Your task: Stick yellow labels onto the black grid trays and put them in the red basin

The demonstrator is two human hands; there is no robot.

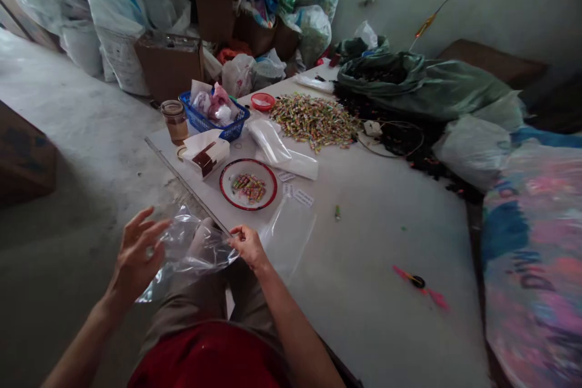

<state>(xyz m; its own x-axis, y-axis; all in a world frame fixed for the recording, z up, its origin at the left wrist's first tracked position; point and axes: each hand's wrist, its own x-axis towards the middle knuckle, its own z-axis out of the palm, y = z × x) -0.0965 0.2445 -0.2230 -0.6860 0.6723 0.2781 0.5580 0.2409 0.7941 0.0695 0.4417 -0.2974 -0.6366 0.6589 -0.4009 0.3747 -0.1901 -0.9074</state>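
A crinkled clear plastic bag (193, 248) hangs over my lap, at the near left edge of the table. My right hand (248, 247) pinches its right side between thumb and fingers. On the other side of the bag is my left hand (139, 248), raised with its fingers apart and curved; its fingertips are close to the plastic. Flat on the table by my right hand lies another clear bag (291, 230). Beyond it stands a red-rimmed plate (276, 185) with small colourful tube-like pieces (249, 188). Printed paper labels (297, 195) lie beside the plate.
A large heap of similar pieces (316, 120) covers the table's far part. Nearby are a blue basket (234, 127), a jar (175, 121), an opened carton (207, 154) and a small red bowl (262, 102). A pink item with a black disc (418, 282) lies at right.
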